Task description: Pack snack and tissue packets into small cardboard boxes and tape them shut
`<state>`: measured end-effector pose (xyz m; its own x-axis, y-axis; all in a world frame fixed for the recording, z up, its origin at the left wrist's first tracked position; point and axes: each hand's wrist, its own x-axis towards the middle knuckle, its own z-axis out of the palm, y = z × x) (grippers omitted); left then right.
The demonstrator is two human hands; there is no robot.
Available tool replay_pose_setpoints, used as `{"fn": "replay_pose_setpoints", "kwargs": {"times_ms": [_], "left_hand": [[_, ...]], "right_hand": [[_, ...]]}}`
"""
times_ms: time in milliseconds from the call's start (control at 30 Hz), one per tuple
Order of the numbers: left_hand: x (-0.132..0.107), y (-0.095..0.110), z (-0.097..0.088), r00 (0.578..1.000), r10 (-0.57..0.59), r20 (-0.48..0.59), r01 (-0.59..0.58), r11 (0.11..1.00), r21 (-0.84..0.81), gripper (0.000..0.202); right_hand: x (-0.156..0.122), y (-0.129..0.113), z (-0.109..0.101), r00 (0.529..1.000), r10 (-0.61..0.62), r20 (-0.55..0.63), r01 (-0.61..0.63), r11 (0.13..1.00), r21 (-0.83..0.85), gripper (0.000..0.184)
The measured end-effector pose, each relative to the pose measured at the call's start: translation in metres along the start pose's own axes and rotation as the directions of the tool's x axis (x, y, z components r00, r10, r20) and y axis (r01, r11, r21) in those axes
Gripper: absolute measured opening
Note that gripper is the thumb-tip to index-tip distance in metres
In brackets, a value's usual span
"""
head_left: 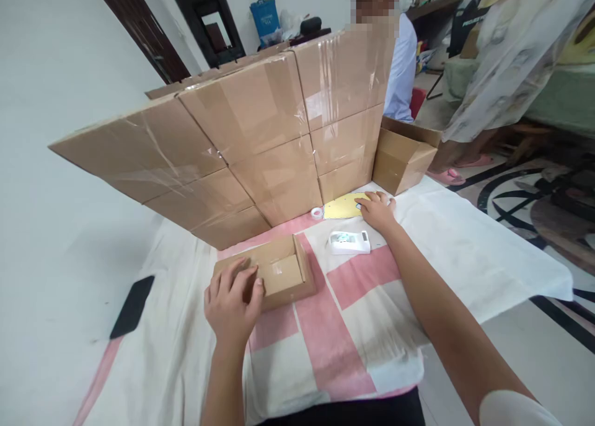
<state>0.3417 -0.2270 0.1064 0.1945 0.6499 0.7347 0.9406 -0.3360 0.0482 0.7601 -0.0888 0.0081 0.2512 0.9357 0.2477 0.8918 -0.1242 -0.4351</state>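
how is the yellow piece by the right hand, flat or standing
Flat: the yellow piece shows its broad face upward, the right hand over one end.

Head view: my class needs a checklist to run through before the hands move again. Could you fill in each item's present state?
1. Left hand is at the small cardboard box: ok, though firm contact cannot be judged.
2. Right hand is on the yellow sheet: ok, at its right end.
3. Yellow sheet fully uncovered: not ok, the right hand hides part of it.
4. White device lies apart from both hands: ok, it rests on the patterned cloth.
5. Small cardboard box sealed: cannot tell.
6. Stacked boxes stand behind the work area: ok.
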Motion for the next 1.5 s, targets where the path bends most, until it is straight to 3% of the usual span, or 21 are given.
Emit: {"fn": "replay_pose_setpoints", "kwargs": {"times_ms": [200, 433, 567, 667, 767, 867, 933, 1033, 1133, 1233, 1300, 1500], "left_hand": [[0.007, 0.013, -0.012, 0.996, -0.084, 0.024, 0.087, 0.978, -0.189, 0.025], [-0.021, 0.053, -0.002, 0.985, -0.032, -0.17, -0.038, 0.92, -0.39, 0.026], [-0.038, 0.076, 0.003, 0.979, 0.057, -0.194, -0.137, 0.894, -0.427, 0.02], [-0.043, 0.083, 0.002, 0.976, 0.054, -0.212, -0.141, 0.896, -0.42, 0.02], [-0.038, 0.075, 0.0, 0.963, 0.007, -0.269, -0.108, 0.926, -0.363, 0.023], [-0.022, 0.053, -0.004, 0.946, -0.059, -0.32, -0.032, 0.962, -0.272, 0.022], [-0.008, 0.035, -0.009, 0.949, -0.148, -0.278, 0.093, 0.975, -0.203, 0.019], [0.012, 0.013, -0.016, 0.962, -0.265, -0.071, 0.26, 0.963, -0.078, 0.027], [0.025, 0.003, -0.016, 0.974, -0.203, 0.102, 0.205, 0.979, -0.014, 0.031], [0.03, 0.002, -0.01, 0.975, -0.167, 0.145, 0.173, 0.984, -0.034, 0.027], [0.031, 0.004, -0.007, 0.974, -0.173, 0.144, 0.183, 0.982, -0.054, 0.02], [0.024, 0.005, -0.006, 0.973, -0.148, 0.177, 0.169, 0.979, -0.111, 0.019]], "right_hand": [[0.005, 0.009, 0.002, 0.996, -0.071, -0.052, 0.074, 0.994, 0.076, 0.019], [0.001, -0.001, -0.016, 0.987, -0.109, -0.121, 0.126, 0.982, 0.141, 0.013], [-0.015, -0.031, -0.041, 0.951, -0.194, -0.24, 0.264, 0.914, 0.308, 0.007], [-0.04, -0.07, -0.051, 0.915, -0.203, -0.348, 0.369, 0.767, 0.524, 0.007], [-0.066, -0.103, -0.045, 0.896, -0.249, -0.367, 0.436, 0.648, 0.625, 0.003], [-0.082, -0.116, -0.031, 0.861, -0.358, -0.362, 0.509, 0.616, 0.601, 0.008], [-0.087, -0.118, -0.025, 0.827, -0.425, -0.368, 0.562, 0.613, 0.556, 0.017], [-0.09, -0.121, -0.024, 0.761, -0.507, -0.404, 0.648, 0.58, 0.494, 0.026], [-0.098, -0.129, -0.026, 0.653, -0.571, -0.497, 0.757, 0.483, 0.44, 0.032], [-0.112, -0.141, -0.029, 0.495, -0.634, -0.594, 0.869, 0.359, 0.34, 0.037], [-0.124, -0.151, -0.029, 0.413, -0.649, -0.638, 0.91, 0.299, 0.286, 0.035], [-0.146, -0.171, -0.026, 0.323, -0.657, -0.681, 0.946, 0.252, 0.206, 0.026]]}}
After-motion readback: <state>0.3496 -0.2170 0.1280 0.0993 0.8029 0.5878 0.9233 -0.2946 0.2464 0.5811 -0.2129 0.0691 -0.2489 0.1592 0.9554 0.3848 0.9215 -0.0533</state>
